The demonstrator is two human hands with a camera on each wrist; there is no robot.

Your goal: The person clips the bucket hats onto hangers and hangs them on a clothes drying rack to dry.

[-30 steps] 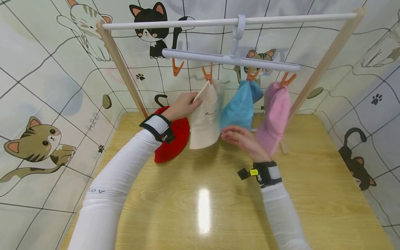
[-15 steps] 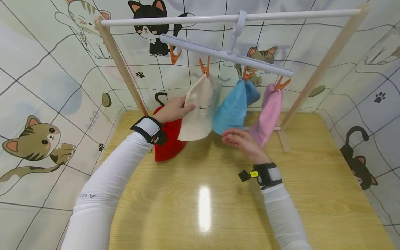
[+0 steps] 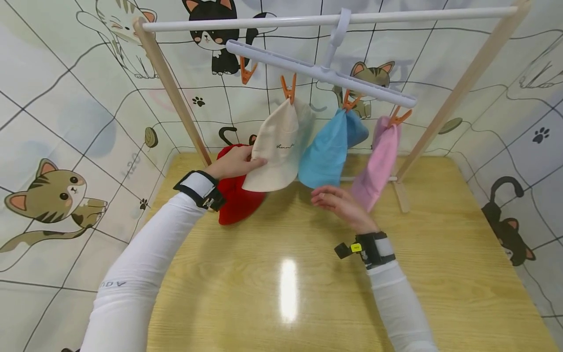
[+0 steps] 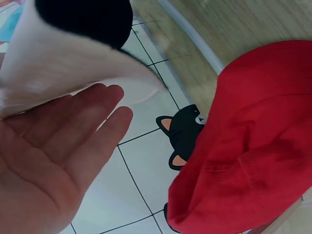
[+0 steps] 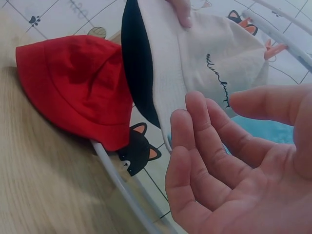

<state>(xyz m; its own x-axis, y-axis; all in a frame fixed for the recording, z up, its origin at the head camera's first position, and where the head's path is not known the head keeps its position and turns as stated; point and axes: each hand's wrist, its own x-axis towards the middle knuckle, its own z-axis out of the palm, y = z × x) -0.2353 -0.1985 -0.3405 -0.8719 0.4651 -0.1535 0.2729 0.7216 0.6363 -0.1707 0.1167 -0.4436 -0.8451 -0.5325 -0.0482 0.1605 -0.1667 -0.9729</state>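
Cream hat point(image 3: 277, 155) hangs slanted, brim pointing down-left.
Left hand point(image 3: 234, 162) pinches its side; right hand point(image 3: 342, 205), loosely curled, holds nothing.

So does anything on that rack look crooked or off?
Yes, the pale hanger tilts, right end lower than left, though the rod is nearly level. The leftmost orange clip hangs empty, unlike the other three.
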